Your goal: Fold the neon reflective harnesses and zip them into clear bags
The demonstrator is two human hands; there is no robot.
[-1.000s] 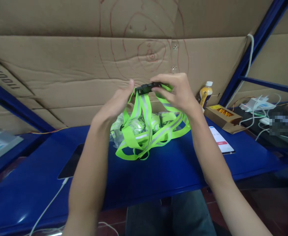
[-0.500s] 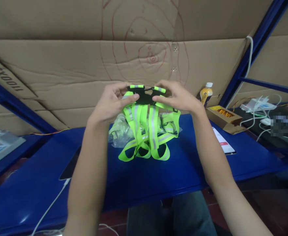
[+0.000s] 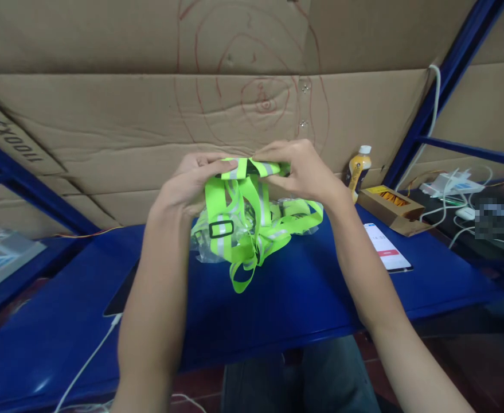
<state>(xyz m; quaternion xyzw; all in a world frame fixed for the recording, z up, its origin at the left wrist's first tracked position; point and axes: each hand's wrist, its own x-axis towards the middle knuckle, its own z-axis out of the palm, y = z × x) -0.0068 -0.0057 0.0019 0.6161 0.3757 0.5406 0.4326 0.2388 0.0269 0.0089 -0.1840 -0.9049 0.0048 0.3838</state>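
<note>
1. Far left: plastic-wrapped packet [image 3: 8,258] on a blue side surface.
2. Left of centre: dark flat device [image 3: 122,292] on the blue table [image 3: 299,304], partly behind the left forearm; white cable [image 3: 86,357] plugged in at its near end.
3. Left hand [image 3: 191,180]: thumb laid over a folded band of the yellow-green reflective strapping [image 3: 214,201], other fingers behind it; pinching.
4. Centre: strapping held up between both hands, in front of the cardboard wall [image 3: 127,109]; loops hang down over the table, black slide buckle [image 3: 221,229] on the left one; cannot tell whether the lowest loop touches; clear-bagged bundle [image 3: 200,232] just behind.
5. Right hand [image 3: 305,169]: fingers curled over the band's right end, thumb below; pinching it, fingertips partly hidden.
6. Right: yellow-labelled bottle [image 3: 358,170], upright; lit phone [image 3: 388,249], face up; open carton [image 3: 395,211] with orange contents.
</note>
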